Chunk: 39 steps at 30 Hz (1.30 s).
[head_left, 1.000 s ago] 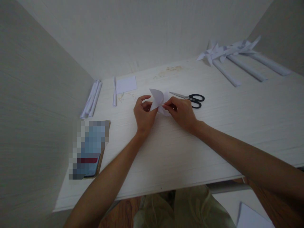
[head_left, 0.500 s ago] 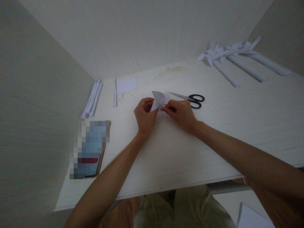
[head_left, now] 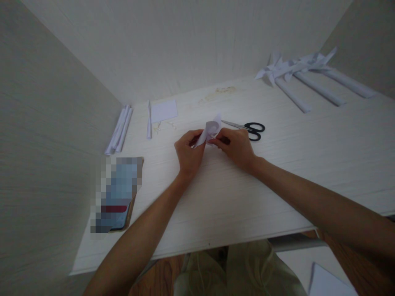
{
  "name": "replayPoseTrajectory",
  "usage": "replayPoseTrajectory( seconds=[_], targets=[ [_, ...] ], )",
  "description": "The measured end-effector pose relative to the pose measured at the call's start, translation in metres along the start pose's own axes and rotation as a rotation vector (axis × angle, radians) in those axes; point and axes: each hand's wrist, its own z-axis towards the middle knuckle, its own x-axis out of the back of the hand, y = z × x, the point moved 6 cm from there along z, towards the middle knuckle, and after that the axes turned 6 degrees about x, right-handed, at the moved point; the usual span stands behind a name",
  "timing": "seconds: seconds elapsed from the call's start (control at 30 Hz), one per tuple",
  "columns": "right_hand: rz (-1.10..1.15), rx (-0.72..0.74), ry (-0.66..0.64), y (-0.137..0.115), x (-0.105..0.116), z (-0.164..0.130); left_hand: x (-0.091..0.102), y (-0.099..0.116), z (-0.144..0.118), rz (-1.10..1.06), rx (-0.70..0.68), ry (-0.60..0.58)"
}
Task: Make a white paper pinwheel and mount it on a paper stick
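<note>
Between my two hands is a white paper pinwheel head (head_left: 211,128), its flaps curled in toward the middle. My left hand (head_left: 190,152) pinches its left side, fingers behind the sheet and thumb in front. My right hand (head_left: 237,147) is closed on the paper near its centre, thumb against the forefinger. Whatever lies right under those fingertips is hidden. Scissors (head_left: 253,129) with black handles lie just behind my right hand, blades pointing left.
Finished paper pinwheels (head_left: 277,74) with rolled sticks lie at the back right. Paper rolls (head_left: 119,129) rest by the left wall, near a thin rolled paper (head_left: 149,121) and a flat white sheet (head_left: 164,110). A phone (head_left: 120,193), partly blurred, lies at the left.
The upper left flap of the paper has curled further over toward the centre, and a pointed corner now stands up behind it. Both hands stay in nearly the same place.
</note>
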Motion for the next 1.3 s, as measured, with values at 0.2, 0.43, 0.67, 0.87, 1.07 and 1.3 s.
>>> replayPoseTrajectory(
  seconds=[0.2,0.43,0.67,0.87,1.07,1.3],
  targets=[
    [0.076,-0.021,0.011,-0.0005,0.0028,0.0015,-0.0004,0.0009,-0.0003,0.001,-0.011,-0.011],
    [0.057,-0.027,-0.003,0.0001,0.0017,0.0013,-0.0019,-0.0026,-0.0004,-0.016,0.018,-0.026],
    [-0.01,-0.022,0.029,0.0012,0.0025,0.001,-0.0016,-0.0008,0.0003,-0.025,0.035,-0.024],
    [0.024,-0.048,-0.019,0.0016,-0.0004,0.0016,-0.0024,-0.001,0.0001,-0.043,0.031,-0.045],
    [0.033,-0.02,0.023,0.0012,0.0026,0.0015,-0.0024,-0.0018,-0.0001,-0.034,0.019,-0.042],
    [0.048,-0.021,0.041,0.0021,0.0032,0.0024,-0.0023,-0.0008,0.0001,-0.028,0.005,-0.045]
  ],
)
